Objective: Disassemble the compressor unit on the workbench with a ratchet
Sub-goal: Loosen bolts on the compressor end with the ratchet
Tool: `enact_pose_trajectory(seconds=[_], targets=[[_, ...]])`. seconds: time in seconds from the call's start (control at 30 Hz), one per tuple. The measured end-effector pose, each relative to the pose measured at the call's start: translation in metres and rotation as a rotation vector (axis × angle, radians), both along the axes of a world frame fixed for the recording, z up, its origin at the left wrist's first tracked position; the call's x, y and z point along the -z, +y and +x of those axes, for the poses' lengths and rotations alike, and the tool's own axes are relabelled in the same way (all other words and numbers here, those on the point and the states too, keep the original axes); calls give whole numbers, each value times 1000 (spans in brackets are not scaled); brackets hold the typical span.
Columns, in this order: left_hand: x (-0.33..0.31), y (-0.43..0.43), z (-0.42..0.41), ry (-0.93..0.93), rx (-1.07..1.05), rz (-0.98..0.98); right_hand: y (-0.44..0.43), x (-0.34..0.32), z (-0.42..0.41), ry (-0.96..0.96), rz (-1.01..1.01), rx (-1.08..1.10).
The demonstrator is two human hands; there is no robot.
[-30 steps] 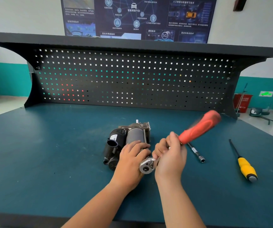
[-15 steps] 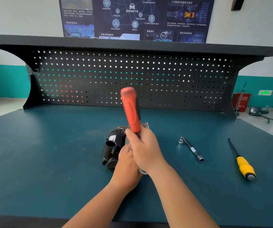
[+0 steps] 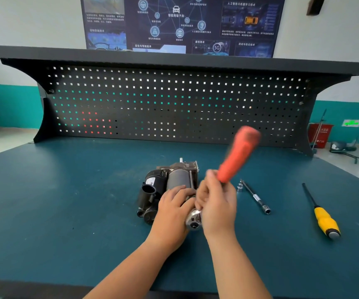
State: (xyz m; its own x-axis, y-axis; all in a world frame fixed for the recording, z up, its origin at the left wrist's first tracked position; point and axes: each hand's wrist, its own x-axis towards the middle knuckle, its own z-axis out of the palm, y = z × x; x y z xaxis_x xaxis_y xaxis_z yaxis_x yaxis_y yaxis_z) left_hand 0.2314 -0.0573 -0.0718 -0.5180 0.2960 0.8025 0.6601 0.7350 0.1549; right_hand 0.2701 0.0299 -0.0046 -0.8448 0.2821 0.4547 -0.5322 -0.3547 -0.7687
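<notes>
The compressor unit, black and grey with a metal cylinder, lies on the blue workbench in the middle. My left hand rests on its near end, fingers curled over the housing. My right hand grips the ratchet by the lower part of its red handle, which is blurred and tilts up to the right. The ratchet's silver head sits at the compressor's near end, between my two hands. What the head engages is hidden.
A socket extension bar lies right of my hands. A screwdriver with a yellow handle lies farther right. A black pegboard with a shelf closes the back of the bench.
The red handle has swung from upright and slightly left over to the right. My left hand has stayed on the compressor.
</notes>
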Motion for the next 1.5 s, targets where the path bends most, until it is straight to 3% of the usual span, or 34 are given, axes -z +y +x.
enact_pose_trajectory(seconds=[0.17, 0.27, 0.33, 0.6, 0.87, 0.97, 1.07, 1.2, 1.27, 1.4, 1.5], targets=[[-5, 0, 2, 56, 48, -10, 16, 17, 9, -119, -573, 53], [-5, 0, 1, 38, 42, -13, 20, 21, 9, -193, -703, 46], [-5, -1, 2, 38, 58, -15, 19, 19, 6, -198, -684, 47], [-4, -1, 1, 68, 47, 1, 15, -5, -1, -119, -245, -60], [1, 0, -1, 51, -31, -39, -5, -23, -15, -53, 629, -82], [-2, -3, -2, 2, 76, 28, -7, -25, -14, -77, 622, -131], [-4, -12, 1, -145, 251, 208, 1, -23, -11, -124, 420, -145], [0, -28, 17, -309, 264, 588, 4, -21, -6, -130, 290, -134], [-1, -26, 25, -531, 300, 785, 2, -19, -4, -122, 302, -122], [-9, -11, 34, -1117, 405, 766, -2, -18, -4, -118, 352, -124], [-17, -3, 33, -1326, 570, 941, -3, -19, -4, -130, 376, -127]])
